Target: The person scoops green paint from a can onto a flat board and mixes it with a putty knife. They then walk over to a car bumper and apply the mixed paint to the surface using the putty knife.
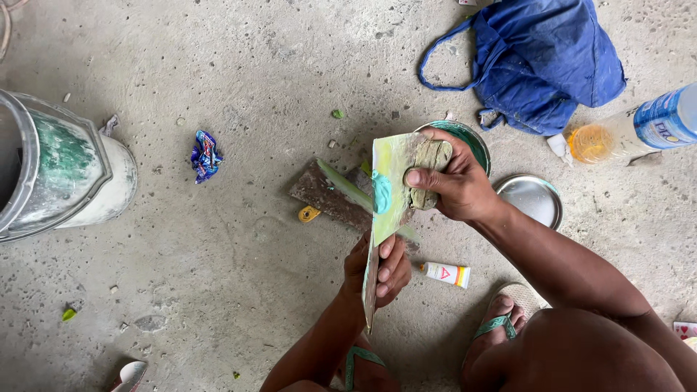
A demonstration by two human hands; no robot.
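My left hand (382, 267) grips the lower edge of a thin flat board (388, 190), held upright and smeared with green and yellow paint, with a blob of turquoise putty (381, 193) on its face. My right hand (451, 180) presses a grey-brown putty-caked scraper (430, 168) against the board's upper right part. Just behind the hands sits a small round tin (472, 140) with green inside, mostly hidden by my right hand.
A round metal lid (534, 197) lies on the concrete floor right of the tin. Near it are a small white tube (446, 274), a dirty flat slab (327, 194), a blue cloth bag (541, 62), a plastic bottle (632, 131) and a large paint-stained bucket (62, 170). My sandalled feet (501, 319) are below.
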